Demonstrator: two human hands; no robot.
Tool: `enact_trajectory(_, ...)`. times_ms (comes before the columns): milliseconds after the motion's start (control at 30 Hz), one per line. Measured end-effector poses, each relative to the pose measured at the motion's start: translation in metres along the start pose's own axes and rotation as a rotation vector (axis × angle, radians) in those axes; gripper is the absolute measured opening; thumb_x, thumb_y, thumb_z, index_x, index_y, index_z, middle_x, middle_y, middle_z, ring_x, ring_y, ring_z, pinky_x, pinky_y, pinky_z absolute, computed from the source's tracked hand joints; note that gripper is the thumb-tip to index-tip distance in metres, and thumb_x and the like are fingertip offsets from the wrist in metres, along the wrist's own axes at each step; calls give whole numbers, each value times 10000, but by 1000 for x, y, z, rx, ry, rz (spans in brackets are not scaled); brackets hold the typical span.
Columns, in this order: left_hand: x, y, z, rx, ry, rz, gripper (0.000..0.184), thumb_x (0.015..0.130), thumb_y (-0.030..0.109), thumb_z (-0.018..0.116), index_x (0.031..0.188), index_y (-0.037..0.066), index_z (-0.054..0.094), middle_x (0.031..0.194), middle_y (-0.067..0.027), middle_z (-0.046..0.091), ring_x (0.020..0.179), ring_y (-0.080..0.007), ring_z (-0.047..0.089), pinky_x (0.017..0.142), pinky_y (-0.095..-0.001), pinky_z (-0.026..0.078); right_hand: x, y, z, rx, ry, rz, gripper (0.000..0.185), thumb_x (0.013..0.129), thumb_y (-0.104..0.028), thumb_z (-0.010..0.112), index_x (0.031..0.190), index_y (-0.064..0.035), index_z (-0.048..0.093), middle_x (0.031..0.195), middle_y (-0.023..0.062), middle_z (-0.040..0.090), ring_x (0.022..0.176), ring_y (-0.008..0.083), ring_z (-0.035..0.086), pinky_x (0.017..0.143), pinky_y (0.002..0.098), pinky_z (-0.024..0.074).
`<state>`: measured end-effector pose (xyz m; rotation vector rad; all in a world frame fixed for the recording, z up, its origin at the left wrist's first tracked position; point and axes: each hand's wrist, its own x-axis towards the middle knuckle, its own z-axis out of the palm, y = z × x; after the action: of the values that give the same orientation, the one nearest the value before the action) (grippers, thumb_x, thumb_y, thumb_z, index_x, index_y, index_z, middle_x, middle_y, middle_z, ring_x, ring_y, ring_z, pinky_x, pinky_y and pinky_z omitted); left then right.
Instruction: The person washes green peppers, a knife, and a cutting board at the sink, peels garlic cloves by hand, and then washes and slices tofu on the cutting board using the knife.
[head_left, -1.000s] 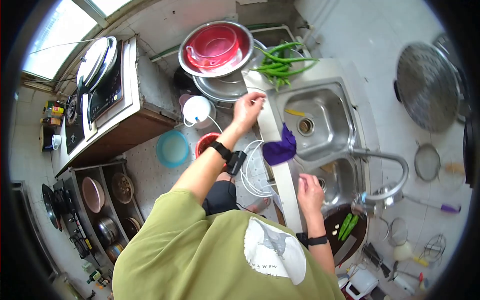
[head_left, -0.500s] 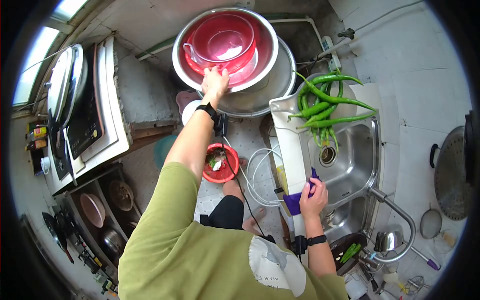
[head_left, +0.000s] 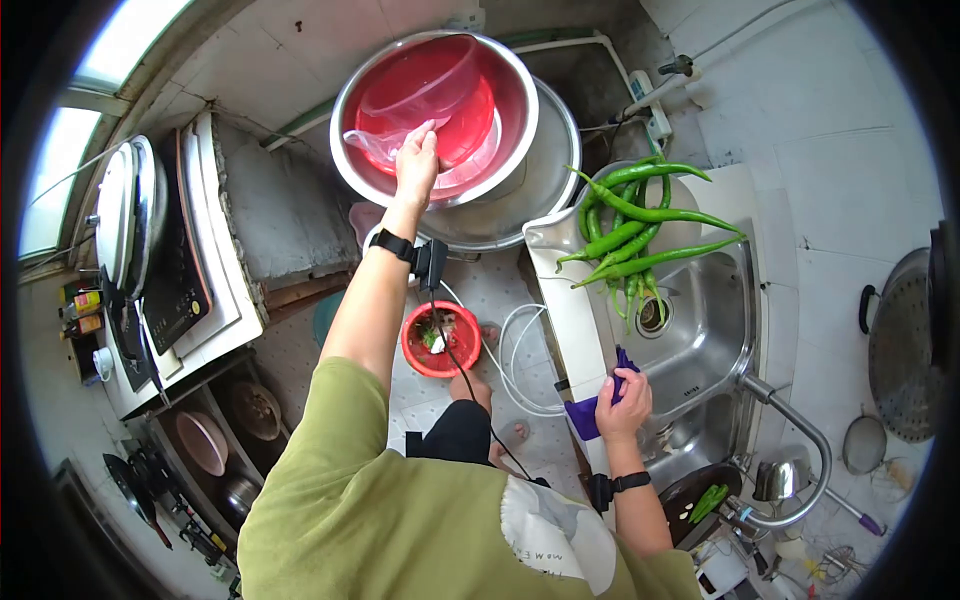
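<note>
My left hand is closed on the near edge of a translucent red bowl, which is tilted up inside a steel basin. A brighter red basin lies beneath the bowl, also within the steel one. My fingertips are partly hidden against the red plastic. My right hand grips a purple cloth at the front edge of the counter beside the sink. Part of the cloth pokes out above the fingers.
Long green peppers lie piled over the sink's far left corner. A larger steel basin sits beneath the upper one. On the floor stands a red bucket with scraps. A cooktop is at left; the faucet is at right.
The translucent red bowl has tipped, its near side lifting in my left hand. My right hand stays on the purple cloth. The view has shifted slightly.
</note>
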<state>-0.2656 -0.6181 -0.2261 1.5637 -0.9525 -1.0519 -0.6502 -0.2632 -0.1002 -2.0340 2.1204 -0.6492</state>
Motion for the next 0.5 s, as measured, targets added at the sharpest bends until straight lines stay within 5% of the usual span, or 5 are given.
enact_trajectory(200, -26, 98, -26, -213, -166, 19, 424, 1122, 285, 482, 1490, 90, 558, 890, -65, 724, 758, -129, 700, 760, -283, 555, -4, -1, -6, -7, -7, 32, 203, 854, -148, 689, 1044, -116, 623, 776, 59, 497, 652, 278, 509, 645, 436, 423)
enact_trajectory(300, -36, 131, -38, -223, -183, 20, 444, 1119, 309, 479, 1494, 87, 564, 1177, -41, 698, 826, -125, 717, 803, -283, 537, -5, -2, -9, 8, -27, 63, 213, 855, -166, 695, 1053, -125, 628, 802, 75, 528, 699, 306, 552, 678, 455, 453)
enact_trajectory(500, -106, 201, -52, -323, -242, 118, 440, 1117, 294, 486, 1482, 64, 573, 1333, -46, 655, 834, -129, 723, 813, -270, 520, -12, 1, -13, 34, -25, 73, 249, 863, -183, 698, 1094, -133, 618, 898, 95, 610, 826, 343, 631, 757, 471, 499)
